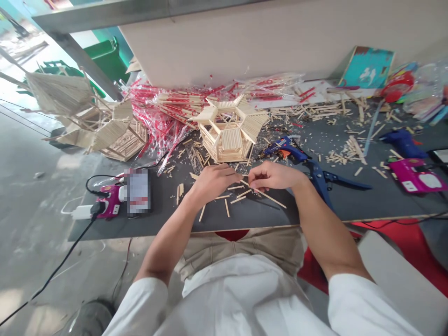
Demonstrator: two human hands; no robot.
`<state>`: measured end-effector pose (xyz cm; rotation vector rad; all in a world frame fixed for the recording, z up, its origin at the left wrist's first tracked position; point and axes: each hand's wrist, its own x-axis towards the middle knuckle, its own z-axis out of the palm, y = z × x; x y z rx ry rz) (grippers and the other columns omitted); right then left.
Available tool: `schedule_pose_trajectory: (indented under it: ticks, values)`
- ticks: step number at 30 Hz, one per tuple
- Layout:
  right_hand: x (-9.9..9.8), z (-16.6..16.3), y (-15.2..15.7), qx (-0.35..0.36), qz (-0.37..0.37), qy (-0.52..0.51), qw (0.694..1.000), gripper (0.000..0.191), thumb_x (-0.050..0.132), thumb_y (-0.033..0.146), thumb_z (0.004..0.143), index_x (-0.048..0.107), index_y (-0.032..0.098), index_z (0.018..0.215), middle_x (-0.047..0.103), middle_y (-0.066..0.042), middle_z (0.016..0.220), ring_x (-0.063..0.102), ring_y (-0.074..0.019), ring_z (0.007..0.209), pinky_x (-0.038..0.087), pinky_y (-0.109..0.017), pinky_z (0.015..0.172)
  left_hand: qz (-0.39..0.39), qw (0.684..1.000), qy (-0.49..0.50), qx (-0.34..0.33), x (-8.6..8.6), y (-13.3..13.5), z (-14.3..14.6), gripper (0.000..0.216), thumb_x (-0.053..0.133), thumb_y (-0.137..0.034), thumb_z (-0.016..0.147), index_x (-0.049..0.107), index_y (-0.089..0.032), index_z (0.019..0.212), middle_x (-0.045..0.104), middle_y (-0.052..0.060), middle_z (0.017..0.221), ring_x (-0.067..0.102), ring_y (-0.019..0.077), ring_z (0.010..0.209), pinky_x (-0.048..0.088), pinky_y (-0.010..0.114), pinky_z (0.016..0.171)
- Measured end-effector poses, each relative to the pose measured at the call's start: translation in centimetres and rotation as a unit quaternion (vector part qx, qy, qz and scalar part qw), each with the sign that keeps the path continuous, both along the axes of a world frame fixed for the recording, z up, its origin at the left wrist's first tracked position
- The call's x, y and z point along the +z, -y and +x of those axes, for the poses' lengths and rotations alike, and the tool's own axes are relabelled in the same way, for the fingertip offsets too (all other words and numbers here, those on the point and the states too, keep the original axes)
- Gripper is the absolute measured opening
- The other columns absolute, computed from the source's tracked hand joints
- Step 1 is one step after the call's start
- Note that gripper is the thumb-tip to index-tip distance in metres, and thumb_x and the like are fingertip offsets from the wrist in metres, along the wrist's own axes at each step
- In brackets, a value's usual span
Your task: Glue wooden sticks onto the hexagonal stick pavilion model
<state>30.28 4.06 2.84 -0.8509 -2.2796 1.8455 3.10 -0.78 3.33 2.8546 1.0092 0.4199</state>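
Note:
My left hand (214, 180) and my right hand (272, 176) meet over the dark table (367, 200), fingers pinched together on thin wooden sticks (245, 183). A longer stick (271, 198) runs out from under my right hand toward the front right. Loose cut sticks (227, 206) lie below both hands. Just behind the hands stands a small pavilion model (229, 128) built of sticks.
A blue glue gun (287, 148) and blue cutters (324, 179) lie right of the hands. A phone (137, 190) and a purple device (111, 200) with cables sit at the left. Wrapped chopsticks (168, 109), another stick model (105, 128), and stick scraps (350, 149) are spread across the back.

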Motion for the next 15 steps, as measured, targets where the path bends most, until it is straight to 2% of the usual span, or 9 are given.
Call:
schedule_pose_trajectory:
  ticks: [6, 10, 13, 15]
  values:
    - [-0.4, -0.4, 0.4, 0.047, -0.061, -0.083, 0.994, 0.032, 0.065, 0.049, 0.102, 0.063, 0.018, 0.093, 0.064, 0.003, 0.071, 0.055, -0.0105, 0.061, 0.047, -0.023, 0.061, -0.033, 0.997, 0.067, -0.013, 0.5, 0.0, -0.2, 0.038, 0.041, -0.016, 0.109, 0.077, -0.029, 0.113, 0.079, 0.001, 0.106, 0.07, 0.0152, 0.098, 0.05, 0.028, 0.081]
    - [-0.5, -0.4, 0.5, 0.048, -0.051, -0.108, 0.992, 0.033, 0.063, 0.049, 0.104, 0.062, 0.018, 0.094, 0.062, 0.003, 0.069, 0.054, -0.0097, 0.059, 0.045, -0.022, 0.059, -0.004, 0.991, 0.13, -0.01, 0.9, 0.2, -0.5, 0.036, 0.042, -0.014, 0.108, 0.076, -0.027, 0.11, 0.079, 0.001, 0.11, 0.069, 0.0152, 0.101, 0.053, 0.029, 0.086]
    - [-0.9, -0.2, 0.4, -0.038, -0.024, -0.143, 0.989, 0.035, 0.066, 0.052, 0.101, 0.062, 0.018, 0.092, 0.06, 0.002, 0.069, 0.054, -0.01, 0.059, 0.043, -0.023, 0.057, 0.084, 0.969, 0.227, 0.058, 0.8, 0.0, -1.0, 0.029, 0.046, -0.02, 0.109, 0.074, -0.027, 0.109, 0.078, 0.003, 0.105, 0.069, 0.016, 0.098, 0.054, 0.032, 0.086]
    - [-1.3, -0.2, 0.2, -0.129, -0.006, -0.16, 0.979, 0.036, 0.071, 0.054, 0.097, 0.063, 0.019, 0.092, 0.059, 0.003, 0.069, 0.053, -0.0107, 0.059, 0.042, -0.024, 0.055, 0.145, 0.921, 0.337, 0.132, 0.7, -0.4, -1.4, 0.024, 0.047, -0.03, 0.11, 0.07, -0.026, 0.109, 0.075, 0.003, 0.092, 0.069, 0.0153, 0.084, 0.054, 0.032, 0.076]
